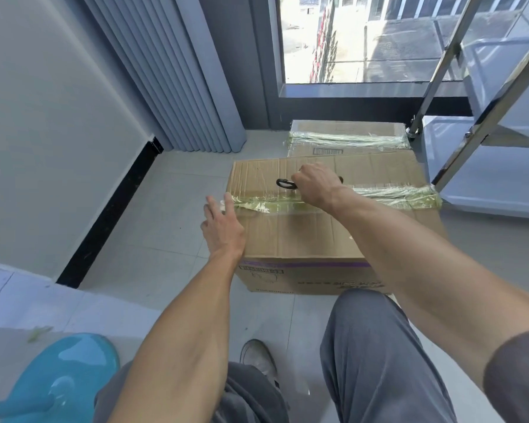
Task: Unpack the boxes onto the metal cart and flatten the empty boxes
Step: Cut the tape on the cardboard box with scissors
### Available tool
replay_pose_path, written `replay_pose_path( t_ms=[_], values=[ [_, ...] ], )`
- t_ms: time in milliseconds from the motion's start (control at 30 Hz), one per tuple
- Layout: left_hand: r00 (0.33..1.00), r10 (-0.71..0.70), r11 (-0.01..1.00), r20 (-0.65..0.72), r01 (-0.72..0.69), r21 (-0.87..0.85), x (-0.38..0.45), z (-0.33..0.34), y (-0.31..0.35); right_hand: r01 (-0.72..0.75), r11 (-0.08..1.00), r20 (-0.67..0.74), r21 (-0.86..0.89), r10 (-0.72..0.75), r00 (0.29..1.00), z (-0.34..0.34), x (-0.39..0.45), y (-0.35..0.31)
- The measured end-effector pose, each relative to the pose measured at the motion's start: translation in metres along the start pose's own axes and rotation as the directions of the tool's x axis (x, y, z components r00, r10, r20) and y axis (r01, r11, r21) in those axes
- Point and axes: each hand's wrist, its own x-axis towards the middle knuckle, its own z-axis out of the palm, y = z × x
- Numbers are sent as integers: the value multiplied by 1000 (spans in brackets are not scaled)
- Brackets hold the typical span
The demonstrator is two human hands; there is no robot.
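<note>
Hands: left (pixel 223 222) steadies box (pixel 303 236), right (pixel 315 184) grips scissors (pixel 285 183).

Both forearms are bare, ending in the left hand (pixel 223 227) and right hand (pixel 315 184). A dark grey short sleeve (pixel 519 374) covers the right upper arm at the near right. Loose grey trousers (pixel 373 355) cover both legs, and 1 worn, pale grey shoe (pixel 258 357) shows between them.

Bright daylight through window (pixel 364 38); glare outside; wide-angle bending at edges.

Brown box (pixel 303 233), yellowish tape (pixel 391 193), blue stool (pixel 58 377).
</note>
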Motion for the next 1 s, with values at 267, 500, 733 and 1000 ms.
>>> replay_pose_path(
  t_ms=[267, 500, 733, 1000],
  values=[
    [951, -308, 812, 15, 271, -517, 19, -6, 1, 26, 987, -75, 156, -15, 997, -1, 26, -41],
    [905, -424, 717, -13, 327, -615, 24, 0, 5, 133, 984, -44, 121, -129, 991, 10, 49, -87],
    [827, -544, 557, 142, 483, -676, 27, -10, 1, 235, 972, -66, 18, -234, 970, 18, 55, -88],
    [780, -581, 426, 233, 535, -729, 25, -16, 1, 195, 981, -2, -5, -195, 981, 7, 44, -83]
  ],
)
